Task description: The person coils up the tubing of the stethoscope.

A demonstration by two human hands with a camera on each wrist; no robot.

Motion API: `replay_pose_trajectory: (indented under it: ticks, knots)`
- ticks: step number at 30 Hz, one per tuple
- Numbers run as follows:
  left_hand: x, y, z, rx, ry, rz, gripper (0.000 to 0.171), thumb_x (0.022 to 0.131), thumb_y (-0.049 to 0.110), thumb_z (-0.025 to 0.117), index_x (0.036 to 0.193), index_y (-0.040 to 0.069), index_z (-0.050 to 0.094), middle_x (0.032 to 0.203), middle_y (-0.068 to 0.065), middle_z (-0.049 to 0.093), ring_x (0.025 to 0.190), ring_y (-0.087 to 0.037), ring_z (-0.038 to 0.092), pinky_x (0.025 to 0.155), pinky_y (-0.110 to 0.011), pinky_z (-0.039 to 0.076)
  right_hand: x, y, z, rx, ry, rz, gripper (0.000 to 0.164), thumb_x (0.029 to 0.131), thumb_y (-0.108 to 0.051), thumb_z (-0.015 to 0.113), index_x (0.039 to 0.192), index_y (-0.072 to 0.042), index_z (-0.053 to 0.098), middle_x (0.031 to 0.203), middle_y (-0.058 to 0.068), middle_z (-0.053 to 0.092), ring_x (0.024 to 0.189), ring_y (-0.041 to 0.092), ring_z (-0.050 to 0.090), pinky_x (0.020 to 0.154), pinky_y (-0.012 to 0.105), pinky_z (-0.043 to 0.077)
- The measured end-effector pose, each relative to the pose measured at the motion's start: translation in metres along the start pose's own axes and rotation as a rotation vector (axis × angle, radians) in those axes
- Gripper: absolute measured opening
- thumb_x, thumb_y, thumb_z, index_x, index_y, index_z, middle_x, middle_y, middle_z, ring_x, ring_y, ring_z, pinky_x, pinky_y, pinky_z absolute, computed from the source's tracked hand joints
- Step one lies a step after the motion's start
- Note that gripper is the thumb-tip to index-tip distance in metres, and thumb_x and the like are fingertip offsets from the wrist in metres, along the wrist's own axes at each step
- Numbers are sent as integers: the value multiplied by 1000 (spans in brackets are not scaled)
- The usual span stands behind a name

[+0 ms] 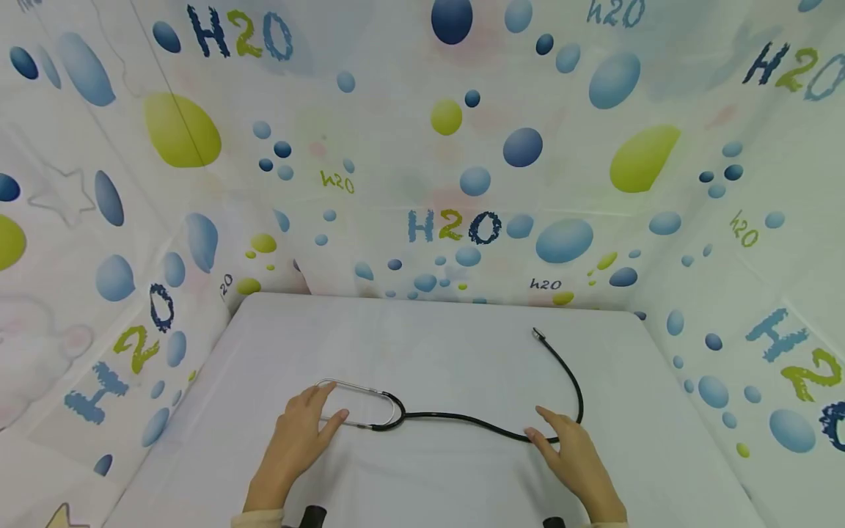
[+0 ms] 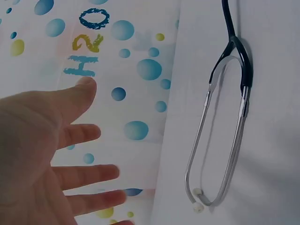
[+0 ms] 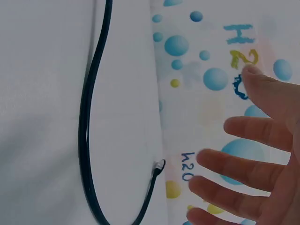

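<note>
A stethoscope [image 1: 455, 416] with black tubing lies stretched across the white table. Its metal ear tubes [image 2: 236, 136] end in pale ear tips [image 2: 198, 206] on the left side. From the middle, the tubing [image 3: 84, 117] curves round on the right and runs back to a small metal end piece [image 1: 538, 334]. My left hand [image 1: 302, 429] hovers by the ear tubes, its fingers spread and holding nothing; it hides the ear tips in the head view. Over the tubing's bend is my right hand [image 1: 569, 449], fingers apart and also holding nothing.
The white tabletop [image 1: 396, 337] carries the stethoscope. Behind it and on both sides stand white sheets [image 1: 383, 132] printed with blue and green drops and H2O lettering. Dark objects [image 1: 313, 516] show at the bottom edge beside the wrists.
</note>
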State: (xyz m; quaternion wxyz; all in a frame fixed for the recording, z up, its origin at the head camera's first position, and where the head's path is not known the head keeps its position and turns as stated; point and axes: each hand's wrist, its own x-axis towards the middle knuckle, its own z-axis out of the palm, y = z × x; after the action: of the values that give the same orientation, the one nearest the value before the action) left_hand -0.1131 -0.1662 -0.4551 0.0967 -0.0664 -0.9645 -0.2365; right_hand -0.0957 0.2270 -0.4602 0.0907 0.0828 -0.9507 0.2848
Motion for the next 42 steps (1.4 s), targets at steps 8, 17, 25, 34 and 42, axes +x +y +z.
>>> replay_pose_trajectory:
  ticks: [8,17,25,34,42]
  knots:
    - [7,0,0,133,83,-21,73,89,52,55,147,14,33,151,-29,16,139,-49,1,95,-76,10,3,2,-2,-208,50,7,61,91,-43,58,139,-7,46,139,30,37,121,54,34,82,72,34]
    - [18,0,6,260,41,2,81,85,61,54,149,19,27,154,-24,7,140,-41,-15,99,-73,-4,10,2,3,-282,64,-29,69,90,-50,56,144,-10,38,146,28,26,127,57,22,88,73,26]
    - [23,-4,6,289,33,49,84,83,63,55,149,16,29,154,-25,7,140,-42,-12,99,-73,-6,17,1,6,-332,68,-20,77,87,-58,55,145,-11,34,150,27,17,132,55,12,92,75,17]
    - [32,-4,2,311,-7,38,85,83,61,57,149,15,28,154,-25,5,139,-43,-14,98,-73,-7,28,-5,7,-349,70,-50,77,87,-56,56,146,-11,34,150,27,18,133,54,12,92,75,16]
    - [36,-3,0,298,4,52,83,83,57,59,148,14,30,153,-26,8,139,-46,-8,98,-73,-6,39,-12,10,-359,17,-45,80,87,-57,55,148,-13,30,152,26,14,135,53,8,94,75,15]
